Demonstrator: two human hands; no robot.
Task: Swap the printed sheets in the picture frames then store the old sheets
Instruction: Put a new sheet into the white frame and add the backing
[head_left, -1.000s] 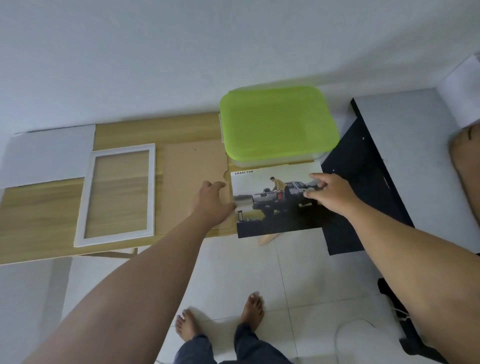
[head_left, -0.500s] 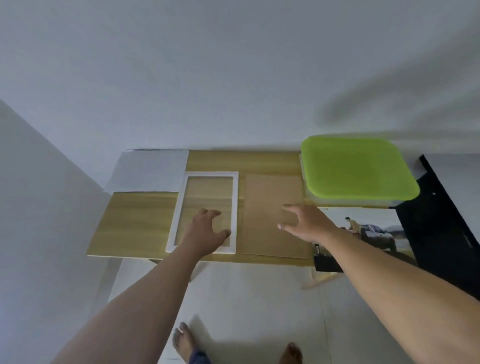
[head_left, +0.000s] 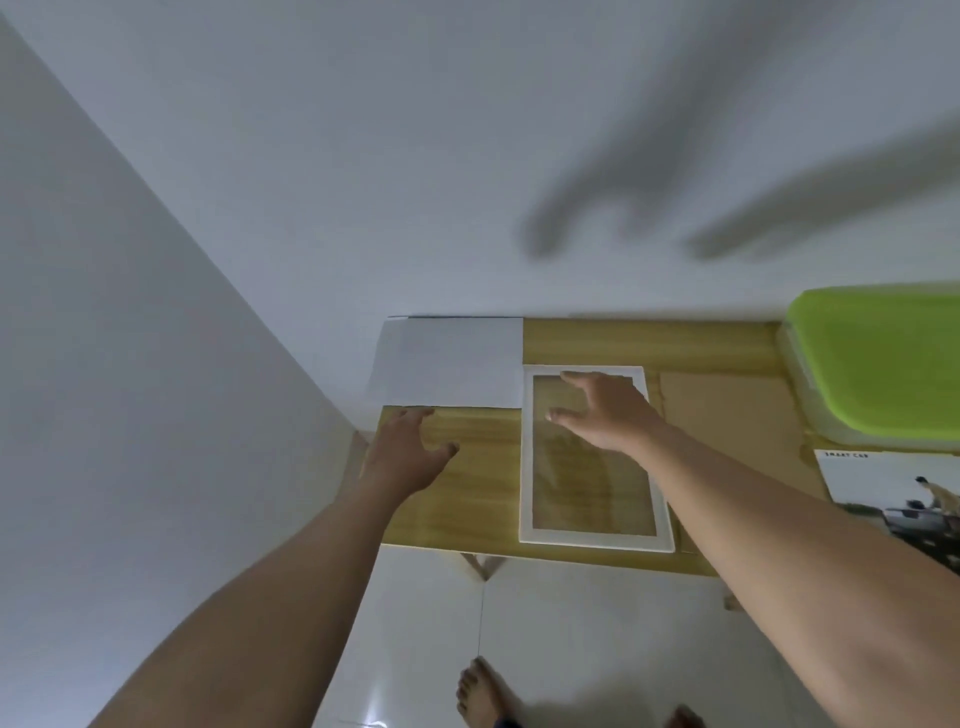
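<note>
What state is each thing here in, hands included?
picture frame: empty, lying flat.
backing board: out, flat beside the frame.
white sheet: flat, blank side up.
car print: loose, picture up.
green box: lid on.
left hand: open, holding nothing.
right hand: open, over the frame.

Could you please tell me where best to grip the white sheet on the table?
Take the white sheet by its near-left corner, coming from the left: it lies flat, and that corner seems to jut past the table, nearest the left hand.

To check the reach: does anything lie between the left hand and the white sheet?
Nothing visible does. Only bare table lies between the left hand and the white sheet; the frame sits aside, under the right hand.
</note>
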